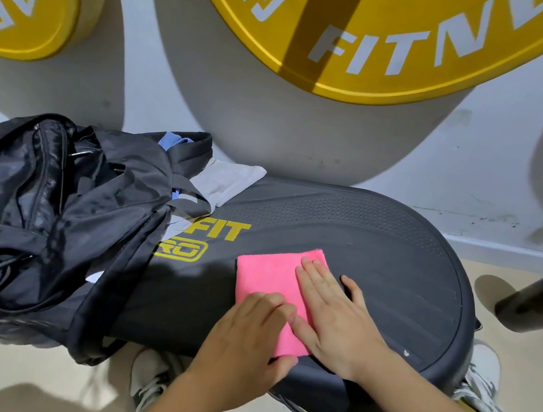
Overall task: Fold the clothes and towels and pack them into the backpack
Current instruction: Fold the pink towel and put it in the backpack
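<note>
1. Towel first: the pink towel lies folded into a small rectangle on the step platform. It sits toward the platform's near edge, right of the middle, and well apart from the backpack slumped over the left end.
2. The right hand lies flat on the towel's right half. Its fingers are straight and together, its thumb is spread onto the bare platform, and it grips nothing.
3. The left hand rests on the towel's near-left part with fingers bent over the cloth and thumb along the near edge. I cannot tell whether it pinches that edge or only presses.
4. This looks like smoothing a finished fold, with the carry to the backpack not yet begun.
5. The towel's near corner reaches the platform's curved near edge, so a sliding press could push it over onto the floor.
6. Lifted by one edge only, the layers would likely fall open.
7. The backpack is collapsed and its mouth is hard to make out. Pushing the towel in one-handed could crumple it. It could also drag the grey cloth, which lies partly under the backpack by the far edge.
</note>
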Tool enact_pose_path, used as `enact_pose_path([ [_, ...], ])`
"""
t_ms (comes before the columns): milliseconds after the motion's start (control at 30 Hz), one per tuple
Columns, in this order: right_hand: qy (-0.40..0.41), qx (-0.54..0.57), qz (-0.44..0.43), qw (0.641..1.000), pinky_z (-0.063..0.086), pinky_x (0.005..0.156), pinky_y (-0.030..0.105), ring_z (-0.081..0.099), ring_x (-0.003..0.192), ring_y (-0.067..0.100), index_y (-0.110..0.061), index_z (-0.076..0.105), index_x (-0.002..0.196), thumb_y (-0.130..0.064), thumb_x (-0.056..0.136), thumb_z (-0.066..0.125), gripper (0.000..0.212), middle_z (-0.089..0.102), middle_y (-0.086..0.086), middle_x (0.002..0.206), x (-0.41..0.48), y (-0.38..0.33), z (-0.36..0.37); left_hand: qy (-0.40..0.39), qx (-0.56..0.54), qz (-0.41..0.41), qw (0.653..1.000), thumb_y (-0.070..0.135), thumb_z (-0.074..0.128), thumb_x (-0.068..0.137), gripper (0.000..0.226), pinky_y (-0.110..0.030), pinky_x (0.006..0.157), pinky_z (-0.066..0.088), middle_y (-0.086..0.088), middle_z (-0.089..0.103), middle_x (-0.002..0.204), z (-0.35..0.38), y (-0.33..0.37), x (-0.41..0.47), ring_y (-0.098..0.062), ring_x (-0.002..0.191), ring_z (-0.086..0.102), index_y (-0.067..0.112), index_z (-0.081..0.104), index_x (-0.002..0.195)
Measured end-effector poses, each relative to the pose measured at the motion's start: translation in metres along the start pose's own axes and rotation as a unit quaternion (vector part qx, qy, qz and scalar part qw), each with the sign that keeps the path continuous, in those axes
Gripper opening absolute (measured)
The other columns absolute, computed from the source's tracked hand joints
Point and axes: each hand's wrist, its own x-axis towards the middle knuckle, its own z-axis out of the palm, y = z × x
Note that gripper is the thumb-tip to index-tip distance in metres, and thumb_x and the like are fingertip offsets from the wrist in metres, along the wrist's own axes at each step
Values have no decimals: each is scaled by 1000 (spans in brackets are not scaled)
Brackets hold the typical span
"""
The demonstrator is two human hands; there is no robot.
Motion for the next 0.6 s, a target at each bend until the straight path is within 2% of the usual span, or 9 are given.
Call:
enact_pose_path([
  [67,-35,7,6,999,2,118,49,-17,146,11,-20,5,155,-69,89,10,82,-8,-7,161,0,1,-11,-23,15,-6,1000,50,54,79,57,-25,98,35,3,53,125,0,-2,-6,-15,113,51,18,51,125],
  [100,-50,-4,1,999,1,118,50,-17,147,13,-19,6,155,-74,84,8,90,-7,-7,161,-1,3,-17,-28,27,3,999,45,50,83,54,-26,100,34,2,54,127,2,-5,-8,-16,114,51,15,51,127],
  [133,-50,-22,-10,998,4,117,51,-11,148,17,-15,13,154,-80,79,8,100,0,-3,161,-2,6,-24,-31,44,23,998,37,46,85,50,-28,103,33,-1,55,128,3,-7,-9,-18,115,52,12,50,129],
  [167,-36,-64,-35,997,9,115,52,3,149,22,-8,26,151,-85,77,10,107,13,4,160,-4,9,-29,-36,59,42,997,28,42,84,49,-29,104,32,-3,56,129,2,-8,-9,-19,116,52,10,49,130],
  [233,-20,-132,-77,988,20,107,53,32,142,28,1,47,138,-87,77,20,110,39,16,149,-12,16,-29,-47,61,45,996,17,38,71,60,-27,104,34,-3,57,128,-2,-9,-8,-18,114,53,10,50,129],
  [300,-14,-150,-112,982,22,106,51,38,139,28,-1,47,139,-82,82,29,100,42,16,148,-20,22,-20,-40,46,22,998,14,38,66,62,-23,99,38,-1,60,125,-3,-9,-5,-18,111,54,12,52,126],
  [433,25,-123,-149,981,26,106,44,43,135,25,-9,46,142,-54,92,39,67,45,9,147,-28,19,-11,-3,12,-30,999,11,40,70,53,-30,97,38,-7,60,120,3,-4,1,-24,106,55,6,61,119],
  [533,84,-129,-162,975,35,99,40,57,122,27,-6,59,129,-41,84,47,58,57,12,135,-23,16,-7,20,47,-2,999,10,58,60,46,-28,91,39,-8,69,108,-1,-2,6,-21,101,53,4,71,104],
  [600,98,-144,-154,973,41,89,37,65,105,27,-8,67,114,-33,79,48,47,66,11,121,-17,12,-10,5,38,-21,999,14,64,52,50,-26,89,38,-5,72,102,-8,-6,13,-22,93,64,8,73,100],
])
